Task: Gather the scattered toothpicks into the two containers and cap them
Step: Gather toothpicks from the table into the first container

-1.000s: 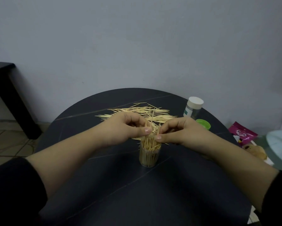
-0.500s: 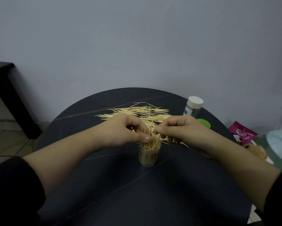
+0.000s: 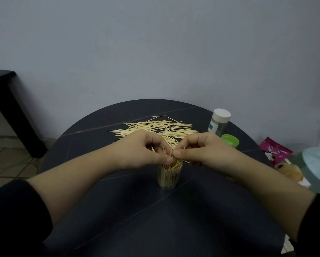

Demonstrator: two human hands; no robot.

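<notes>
A clear container [image 3: 168,178] packed with upright toothpicks stands open at the middle of the round dark table [image 3: 118,210]. Both hands meet right above its mouth. My left hand [image 3: 146,150] pinches the sticks poking out of the top with thumb and fingers. My right hand [image 3: 201,149] pinches the same bunch from the other side. Behind the hands lies a loose pile of toothpicks [image 3: 155,127]. A second container [image 3: 219,122] with a white cap stands at the back right, and a green cap [image 3: 230,140] lies beside it.
Right of the table lie a pink packet [image 3: 275,151], a brownish object [image 3: 289,170] and a pale blue round thing [image 3: 318,164]. A black table leg [image 3: 16,115] stands at the left by the wall.
Both hands have dropped slightly and closed in over the container's mouth, pushing the protruding toothpicks lower into it.
</notes>
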